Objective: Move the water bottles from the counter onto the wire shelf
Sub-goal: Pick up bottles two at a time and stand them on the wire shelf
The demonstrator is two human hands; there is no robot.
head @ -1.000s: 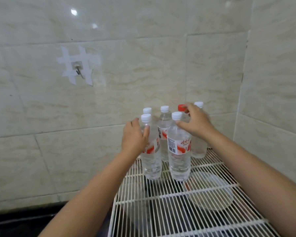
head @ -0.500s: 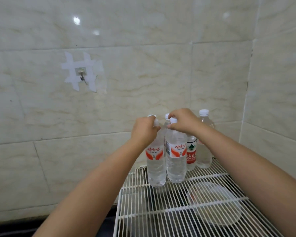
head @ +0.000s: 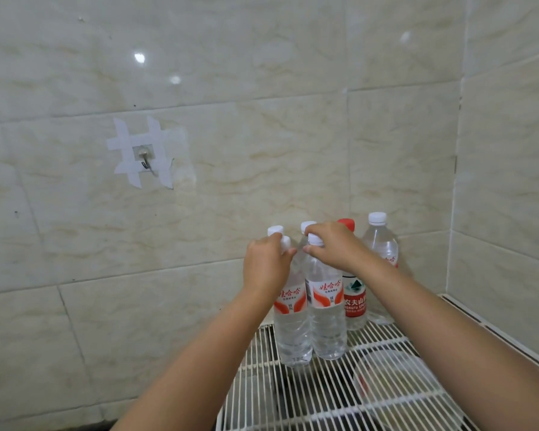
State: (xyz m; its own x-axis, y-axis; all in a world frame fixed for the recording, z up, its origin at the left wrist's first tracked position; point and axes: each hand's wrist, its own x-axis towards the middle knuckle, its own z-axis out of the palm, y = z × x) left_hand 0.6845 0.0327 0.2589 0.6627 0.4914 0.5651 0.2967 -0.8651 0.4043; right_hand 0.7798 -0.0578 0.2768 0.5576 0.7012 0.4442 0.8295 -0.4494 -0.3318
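Several clear water bottles stand upright at the back of the white wire shelf [head: 296, 390], close to the tiled wall. My left hand [head: 266, 264] grips the neck of the front left bottle [head: 293, 331], which has a red and white label. My right hand [head: 332, 245] holds the cap end of the front right bottle [head: 327, 325] beside it. Both bottles rest on the wires and touch each other. Behind them stand a red-capped bottle [head: 354, 303], a white-capped bottle [head: 380, 244] and two more, mostly hidden.
A round pale plate [head: 399, 387] lies under the wires at the shelf's right. Tiled walls meet in a corner at the right. A taped hook [head: 145, 152] sticks on the wall to the left. A dark counter edge shows at the bottom left.
Both hands shifted from the bottle bodies up to the caps, and the two front bottles were set closer together and farther back. The view has tilted upward.
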